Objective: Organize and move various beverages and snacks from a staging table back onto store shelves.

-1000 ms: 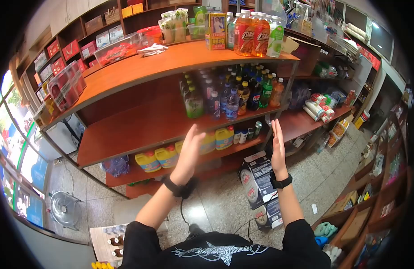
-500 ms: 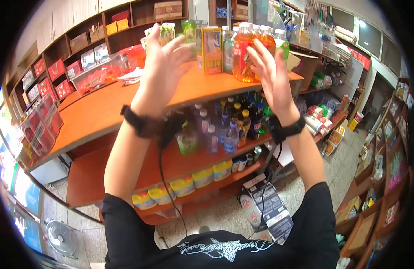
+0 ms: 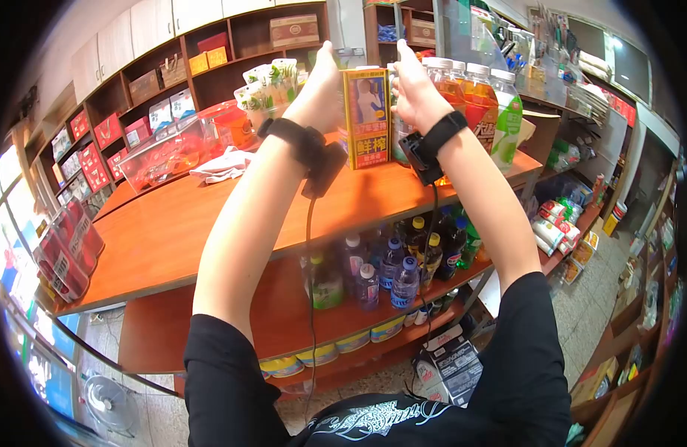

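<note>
A yellow carton with dark panels and red lettering (image 3: pixel 368 127) stands upright on the counter (image 3: pixel 246 216), between my two hands. Just left of it, my left hand (image 3: pixel 319 93) is raised and open, thumb pointing up and the other fingers mostly hidden behind the palm. On the carton's right side, my right hand (image 3: pixel 419 91) is also open, thumb up, fingers slightly bent toward the carton. Close behind and right of that hand stand orange drink bottles (image 3: pixel 477 100) and a bottle with a green-and-white label (image 3: pixel 507 119). Black straps with small dark devices circle both wrists.
Left on the counter sit packets with green leaf prints (image 3: pixel 272 86), a crumpled white cloth (image 3: pixel 223 165) and a clear bin of red packets (image 3: pixel 164 153). Below, a shelf holds several drink bottles (image 3: pixel 404 284). Cables hang from both wrists. Boxes (image 3: pixel 451 365) lie on the floor.
Both hands have moved forward and closer together, to either side of the yellow carton. The view has come nearer to the counter.
</note>
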The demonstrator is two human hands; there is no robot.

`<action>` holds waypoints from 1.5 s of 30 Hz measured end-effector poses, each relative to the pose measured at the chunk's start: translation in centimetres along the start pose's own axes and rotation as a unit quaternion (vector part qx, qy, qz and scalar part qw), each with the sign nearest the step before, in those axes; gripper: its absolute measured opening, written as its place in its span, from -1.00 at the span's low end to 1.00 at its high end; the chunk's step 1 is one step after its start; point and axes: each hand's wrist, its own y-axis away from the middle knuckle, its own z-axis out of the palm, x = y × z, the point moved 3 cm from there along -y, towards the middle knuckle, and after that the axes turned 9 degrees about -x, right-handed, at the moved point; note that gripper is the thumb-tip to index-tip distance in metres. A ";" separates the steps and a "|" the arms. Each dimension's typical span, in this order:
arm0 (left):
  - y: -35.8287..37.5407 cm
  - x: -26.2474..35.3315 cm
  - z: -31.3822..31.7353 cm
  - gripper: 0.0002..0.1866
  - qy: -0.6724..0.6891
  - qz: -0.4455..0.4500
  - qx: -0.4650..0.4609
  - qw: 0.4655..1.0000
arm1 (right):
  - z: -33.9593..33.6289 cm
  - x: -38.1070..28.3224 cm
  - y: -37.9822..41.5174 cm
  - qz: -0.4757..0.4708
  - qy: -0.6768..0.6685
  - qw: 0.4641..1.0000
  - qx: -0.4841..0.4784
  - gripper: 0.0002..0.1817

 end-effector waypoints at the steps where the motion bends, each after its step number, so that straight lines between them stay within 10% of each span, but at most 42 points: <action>1: -0.7 -0.2 -0.2 -0.05 -0.004 0.005 0.004 1.000 | -0.4 0.1 -0.9 -0.004 0.019 0.999 0.038 -0.35; 11: -4.0 -2.1 -0.8 -0.06 -0.073 0.082 0.118 0.987 | -2.0 3.9 -4.6 -0.005 -0.061 0.998 -0.029 -0.59; 21: -0.9 -3.0 0.1 -0.60 -0.165 0.229 0.137 0.949 | -1.0 1.9 3.1 -0.035 -0.072 0.983 -0.166 -0.76; 23: 1.4 -3.2 -0.4 -0.57 -0.154 0.235 0.180 0.942 | -0.6 2.7 3.7 -0.018 -0.050 0.967 -0.250 -0.52; 34: 15.2 -2.6 1.5 -0.52 -0.219 0.358 0.259 0.870 | 7.1 4.3 12.1 -0.051 -0.248 0.915 -0.316 -0.72; 43: 31.2 -1.1 10.8 -0.55 -0.407 0.382 0.365 0.745 | 16.9 2.1 22.9 -0.020 -0.391 0.794 -0.465 -0.75; 45: 38.0 -1.5 8.2 -0.61 -0.492 0.365 0.491 0.619 | 20.4 3.0 26.5 0.054 -0.450 0.720 -0.526 -0.75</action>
